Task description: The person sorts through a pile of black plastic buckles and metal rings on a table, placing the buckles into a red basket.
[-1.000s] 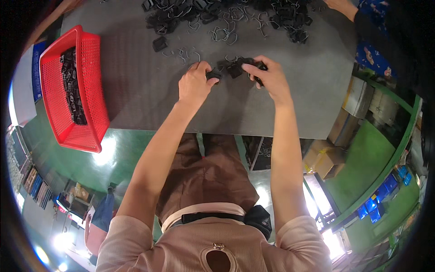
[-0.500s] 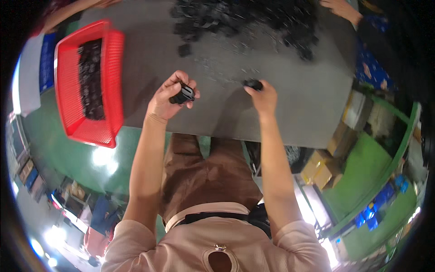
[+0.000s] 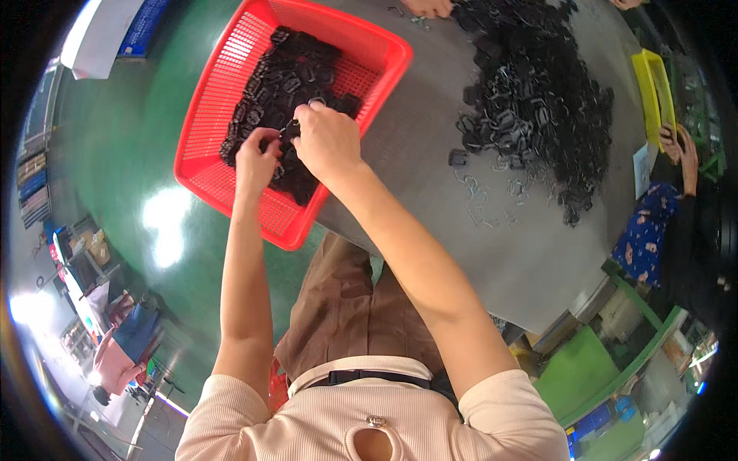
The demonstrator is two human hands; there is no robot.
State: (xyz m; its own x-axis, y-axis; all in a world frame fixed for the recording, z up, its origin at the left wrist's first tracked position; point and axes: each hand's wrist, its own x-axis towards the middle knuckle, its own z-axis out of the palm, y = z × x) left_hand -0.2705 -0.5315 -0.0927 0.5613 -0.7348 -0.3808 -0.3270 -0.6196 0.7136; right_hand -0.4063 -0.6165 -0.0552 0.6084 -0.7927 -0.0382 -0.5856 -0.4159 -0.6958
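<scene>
Both my hands are over a red plastic basket [image 3: 201,127] at the left, which holds many small black plastic pieces [image 3: 288,81]. My left hand [image 3: 255,165] has its fingers curled, with a dark piece at the fingertips. My right hand [image 3: 329,144] is just beside it, back of the hand up, its fingers bent down. Between the two sets of fingertips shows a black plastic piece [image 3: 290,131], which both hands seem to pinch. Its exact shape is mostly hidden by the fingers.
On the grey table [image 3: 400,165], a large heap of black plastic pieces [image 3: 530,100] lies to the right, with thin pale scraps [image 3: 480,201] near it. A yellow basket [image 3: 652,96] stands at the far right beside another person's hand [image 3: 683,154]. Another hand [image 3: 429,8] reaches in at the top.
My hands were apart over the table, each with a black piece. Now they are together over the red basket. The view has swung left, so the basket sits nearer the middle.
</scene>
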